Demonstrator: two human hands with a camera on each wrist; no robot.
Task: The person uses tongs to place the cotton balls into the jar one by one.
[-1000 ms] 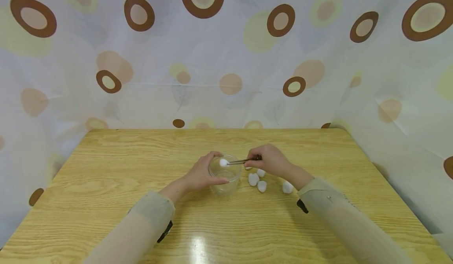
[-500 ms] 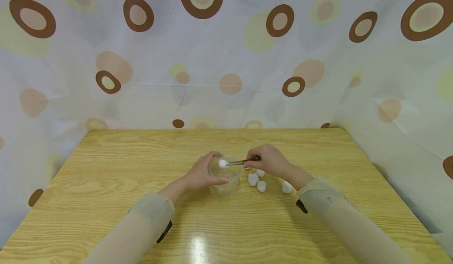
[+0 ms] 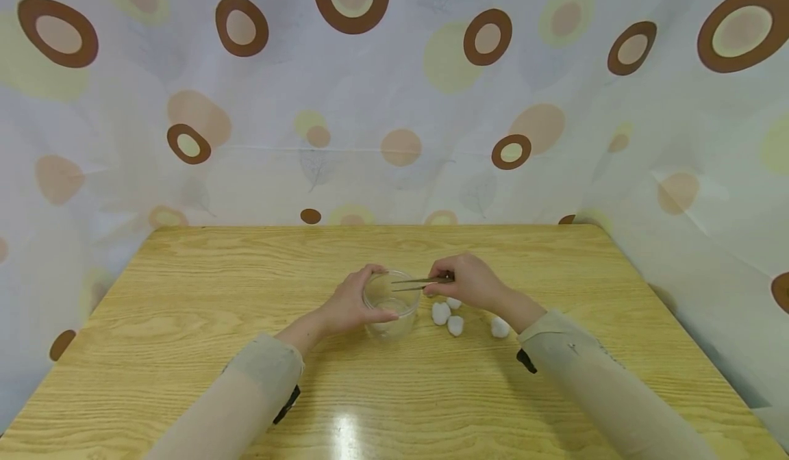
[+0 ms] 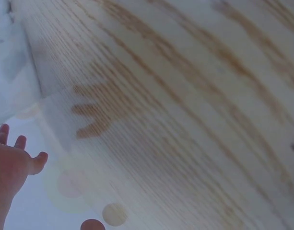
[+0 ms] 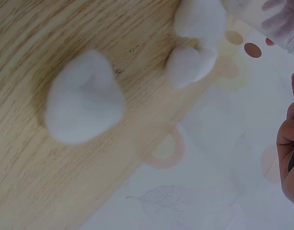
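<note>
Tweezers (image 3: 434, 280) of slim, dark metal sit pinched in the close grip of the right hand (image 3: 471, 282), pointing toward nine o'clock, their tips parted over the mouth of a clear, round, plastic-looking container (image 3: 401, 323). From that container's nine o'clock side, the left hand (image 3: 353, 306) curls its grip around the wall. White, fluffy cotton balls (image 3: 440, 313) cluster near it at three o'clock on the yellow, wood-grained tabletop (image 3: 203, 296), another lying farther out, between three and four.

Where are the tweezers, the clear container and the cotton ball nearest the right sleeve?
Tweezers (image 3: 425, 280): head view, upper prong.
Clear container (image 3: 396, 327): head view, front wall.
Cotton ball (image 3: 500, 326): head view, its visible middle.
</note>
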